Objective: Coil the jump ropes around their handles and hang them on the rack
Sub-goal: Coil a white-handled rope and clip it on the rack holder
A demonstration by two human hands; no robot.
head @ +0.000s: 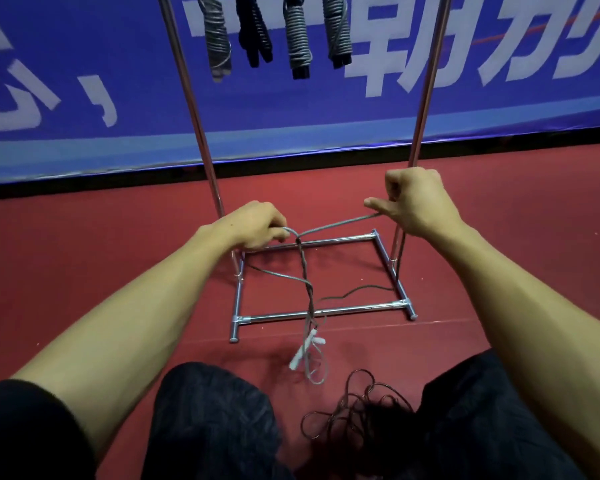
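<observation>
A grey jump rope [340,224] stretches between my two hands above the rack's base. My left hand [253,225] grips one part of it at the left. My right hand [413,199] pinches the other part, held higher at the right. From the middle a twisted strand of grey and dark rope [307,282] hangs down to white handles [305,351] dangling near the floor. A dark jump rope [357,407] lies tangled on the floor between my knees. Several coiled ropes [297,36] hang from the top of the metal rack [201,116].
The rack's chrome base frame [323,311] lies on the red floor in front of me, its two uprights rising left and right. A blue banner [84,81] with white characters stands close behind. My knees [215,410] in dark trousers fill the bottom of the view.
</observation>
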